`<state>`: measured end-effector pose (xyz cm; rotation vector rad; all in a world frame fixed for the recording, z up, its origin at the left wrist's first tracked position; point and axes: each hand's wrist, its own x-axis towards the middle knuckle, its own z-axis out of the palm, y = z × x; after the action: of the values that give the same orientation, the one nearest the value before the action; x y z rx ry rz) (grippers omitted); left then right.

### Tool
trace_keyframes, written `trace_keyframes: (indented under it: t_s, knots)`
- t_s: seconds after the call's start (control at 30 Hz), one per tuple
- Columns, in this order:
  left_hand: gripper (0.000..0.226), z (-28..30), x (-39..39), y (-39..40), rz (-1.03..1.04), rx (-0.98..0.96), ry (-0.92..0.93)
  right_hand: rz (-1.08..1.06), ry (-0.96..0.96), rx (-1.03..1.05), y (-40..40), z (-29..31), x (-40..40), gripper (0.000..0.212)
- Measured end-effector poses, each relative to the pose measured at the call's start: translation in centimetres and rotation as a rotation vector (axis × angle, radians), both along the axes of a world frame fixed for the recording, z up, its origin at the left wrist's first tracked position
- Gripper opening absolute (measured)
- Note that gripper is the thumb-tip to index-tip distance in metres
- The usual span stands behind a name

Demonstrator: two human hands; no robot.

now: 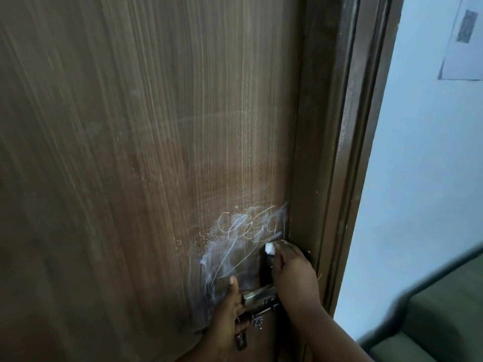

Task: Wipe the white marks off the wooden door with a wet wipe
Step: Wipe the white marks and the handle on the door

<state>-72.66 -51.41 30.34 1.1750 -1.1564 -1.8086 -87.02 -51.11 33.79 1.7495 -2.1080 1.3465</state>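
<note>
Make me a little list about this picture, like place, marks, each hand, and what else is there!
place: a wooden door in a dark frame
marks: white scribbles and smears low on the door, above the handle, not yet gone
right hand: holds a white wet wipe pressed to the door beside the marks
left hand: rests by the metal handle, thumb up on the door
keys: hang under the handle
</note>
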Motion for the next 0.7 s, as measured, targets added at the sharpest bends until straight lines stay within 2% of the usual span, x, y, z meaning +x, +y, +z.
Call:
trace_keyframes:
  t_s: [0.13, 0.3, 0.6, 0.7]
  knots:
    - [0.077, 0.0, 0.3, 0.0, -0.042, -0.002, -0.030, -0.051, -0.178, -0.085, -0.2, -0.1, 0.9, 0.022]
    - [0.074, 0.4, 0.8, 0.3, -0.068, -0.040, -0.047, -0.136, -0.270, -0.041, -0.4, -0.7, 0.4, 0.025]
    - [0.066, 0.3, 0.8, 0.6, -0.053, -0.068, -0.020, -0.075, -0.352, 0.100, -0.3, -1.6, -0.3, 0.028]
    - [0.058, -0.2, 0.6, 0.3, -0.036, -0.076, -0.004, -0.016, -0.407, 0.157, 0.3, -3.3, -0.5, 0.017]
